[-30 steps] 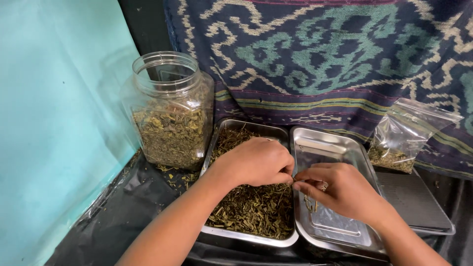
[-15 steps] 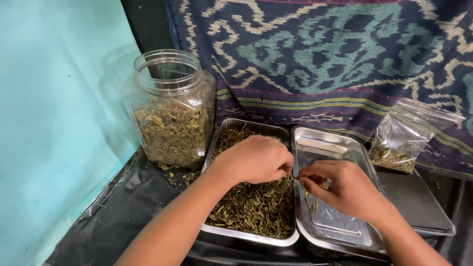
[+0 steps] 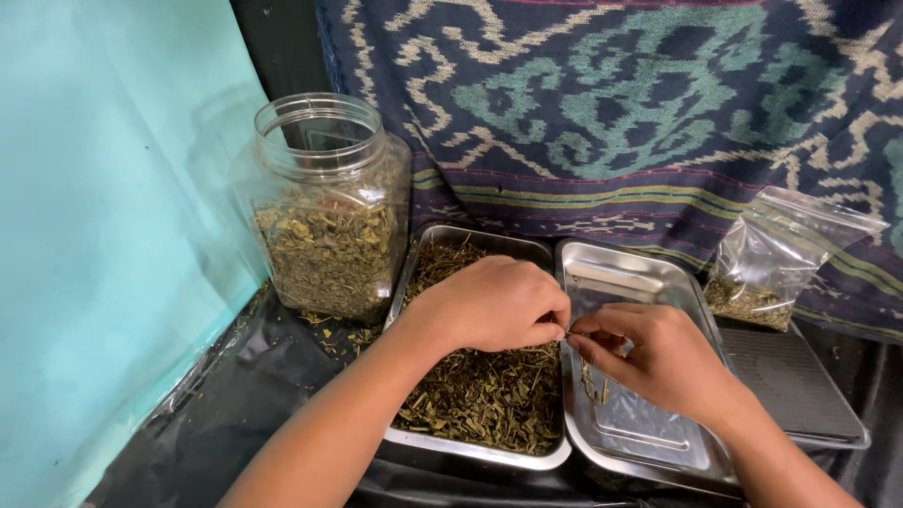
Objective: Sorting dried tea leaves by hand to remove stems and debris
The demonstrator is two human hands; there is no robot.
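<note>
Head view, looking down: both hands have drawn closer together than they were a second ago, and they now meet fingertip to fingertip over the shared edge of the two metal trays. The left hand (image 3: 489, 306) has shifted a little to the right, its fingers curled and pinched shut against the thumb, and it seems to grip one end of a thin dried stem (image 3: 571, 333). The right hand (image 3: 658, 362) has risen slightly from the near-empty tray, its thumb and forefinger also closed on that stem from the other side, the remaining fingers loosely bent. That suggests a sorting step in hand: one bit picked from the heap and being worked between the two hands, though the stem is too small to see clearly. It lies right between the fingertips, touching both, above the seam of the trays. Below the left hand, the left tray (image 3: 470, 453) is full of dried green leaves and stalks (image 3: 475, 400). The right tray (image 3: 658, 442) holds only a few stalks (image 3: 593, 386) under the right palm. A clear jar (image 3: 324, 207) half full of leaves stands to the left, and a small plastic bag (image 3: 776, 263) of leaves sits well apart to the right.
</note>
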